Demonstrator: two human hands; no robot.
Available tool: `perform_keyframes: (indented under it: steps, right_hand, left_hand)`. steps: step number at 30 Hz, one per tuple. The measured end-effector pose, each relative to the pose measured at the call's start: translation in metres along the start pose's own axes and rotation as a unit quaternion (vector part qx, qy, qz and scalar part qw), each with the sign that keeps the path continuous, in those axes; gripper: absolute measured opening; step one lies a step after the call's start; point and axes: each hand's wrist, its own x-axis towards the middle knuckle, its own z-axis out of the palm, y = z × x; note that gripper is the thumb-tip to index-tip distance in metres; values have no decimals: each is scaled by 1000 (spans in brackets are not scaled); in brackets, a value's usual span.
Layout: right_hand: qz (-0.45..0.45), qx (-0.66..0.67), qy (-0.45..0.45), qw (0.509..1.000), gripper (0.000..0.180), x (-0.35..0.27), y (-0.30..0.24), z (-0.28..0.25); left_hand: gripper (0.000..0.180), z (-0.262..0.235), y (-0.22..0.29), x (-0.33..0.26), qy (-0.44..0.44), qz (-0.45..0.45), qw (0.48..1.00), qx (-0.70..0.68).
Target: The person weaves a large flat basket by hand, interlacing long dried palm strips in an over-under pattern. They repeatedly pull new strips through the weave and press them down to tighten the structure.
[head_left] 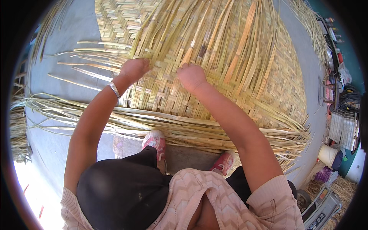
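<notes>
A large mat (168, 90) of pale yellow-green split-cane strips lies before me, woven close to me and at its sides. Long loose strips (218, 34) fan away over its middle. My left hand (135, 69), with a silver bangle (114, 89) at the wrist, is closed at the mat's left part, its fingertips on a strip. To its right, my right hand (191, 77) is curled closed around the near end of an orange-tinged strip (187, 56). The curled fingers partly hide both grips.
Unwoven strip ends (82, 66) stick out leftward over the grey floor (63, 86). A bundle of long strips (184, 132) crosses in front of my pink shoes (155, 141). More strips (312, 28) lie at the far right. Along the right wall stand a white bucket (327, 154) and a grey machine (324, 205).
</notes>
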Motion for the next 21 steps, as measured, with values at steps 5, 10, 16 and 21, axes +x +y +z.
perform_keyframes:
  steps: [5, 10, 16, 21]
  right_hand:
    - [2, 16, 21, 1000, 22, -1, -7, 7]
    - [9, 16, 53, 998, 20, -3, -14, 11]
    - [23, 5, 52, 998, 20, -4, -18, 14]
    - [34, -13, 73, 997, 16, -5, -20, 15]
  left_hand:
    - [26, -1, 10, 2, -30, 7, 997, 64]
    - [15, 3, 16, -1, -20, 18, 997, 78]
    - [11, 12, 17, -1, -6, 7, 996, 89]
    - [10, 10, 26, -6, 8, -36, 996, 81]
